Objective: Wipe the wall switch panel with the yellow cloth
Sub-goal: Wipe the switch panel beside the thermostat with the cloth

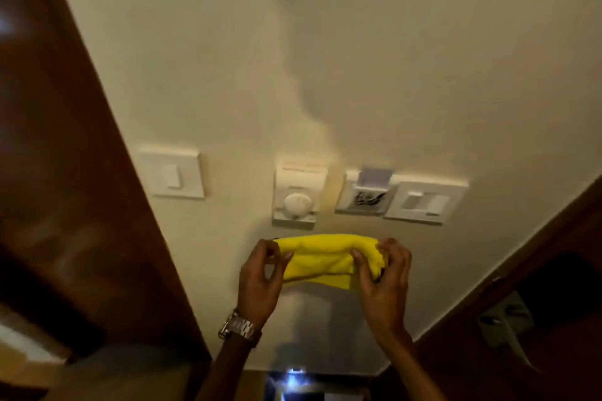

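A folded yellow cloth (321, 260) is stretched between both hands just below the row of wall fittings. My left hand (260, 280), with a metal watch on its wrist, pinches the cloth's left end. My right hand (386, 280) grips the right end. On the cream wall above sit a white single switch panel (172, 176) at the left, a dial controller (298, 197) in the middle, a key-card holder (365, 194) with a card in it, and a white switch panel (423, 202) at the right. The cloth touches none of them.
A dark wooden door frame (81, 172) runs down the left side. A wooden door with a metal lever handle (508, 322) stands at the lower right. A small bright light (294, 374) glows at the bottom centre.
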`<state>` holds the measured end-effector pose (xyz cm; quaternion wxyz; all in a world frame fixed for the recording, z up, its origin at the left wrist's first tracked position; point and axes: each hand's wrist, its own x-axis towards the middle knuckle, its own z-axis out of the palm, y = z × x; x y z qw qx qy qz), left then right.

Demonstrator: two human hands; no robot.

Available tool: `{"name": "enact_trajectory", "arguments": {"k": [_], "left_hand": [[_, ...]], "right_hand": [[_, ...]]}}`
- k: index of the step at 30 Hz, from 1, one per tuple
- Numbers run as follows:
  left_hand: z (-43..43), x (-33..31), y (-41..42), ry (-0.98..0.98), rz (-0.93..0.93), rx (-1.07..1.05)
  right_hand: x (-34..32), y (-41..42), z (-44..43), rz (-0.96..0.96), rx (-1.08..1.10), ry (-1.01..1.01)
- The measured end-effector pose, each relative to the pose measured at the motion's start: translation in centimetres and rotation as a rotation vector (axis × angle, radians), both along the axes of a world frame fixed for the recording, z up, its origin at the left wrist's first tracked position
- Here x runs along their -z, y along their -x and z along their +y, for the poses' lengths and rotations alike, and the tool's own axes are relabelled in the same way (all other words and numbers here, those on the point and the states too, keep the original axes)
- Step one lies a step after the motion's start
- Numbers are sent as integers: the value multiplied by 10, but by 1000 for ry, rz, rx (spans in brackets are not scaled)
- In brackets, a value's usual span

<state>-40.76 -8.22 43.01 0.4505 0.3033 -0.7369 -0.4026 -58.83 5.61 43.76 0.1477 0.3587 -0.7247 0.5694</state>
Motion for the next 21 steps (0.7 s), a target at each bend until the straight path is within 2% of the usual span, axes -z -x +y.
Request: {"name": "enact_trajectory", "arguments": {"k": [3,5,7,10,13,15,18,21], "left_hand": [[16,-58,32,391,-35,-36],[12,-82,43,544,-133,-67],[11,-104,48,634,-221,-81],[9,-119,45,696,-264,-120],[1,-136,47,957,-234,-230],[-10,-167,59,1000,-164,-285],[-30,-245,86,1177,-69,-372],[-64,-332,112,1363,-60,-446]], "right_hand": [[-34,22,5,187,86,46],[-49,30,-2,182,102,-5],[-61,36,-6,139,119,-6],[-59,38,-18,363,234,-128],[-51,26,-23,344,248,-194],[-39,10,-26,332,215,-270],[-41,-1,-34,236,177,-324],[-49,3,-49,229,220,-338]]}}
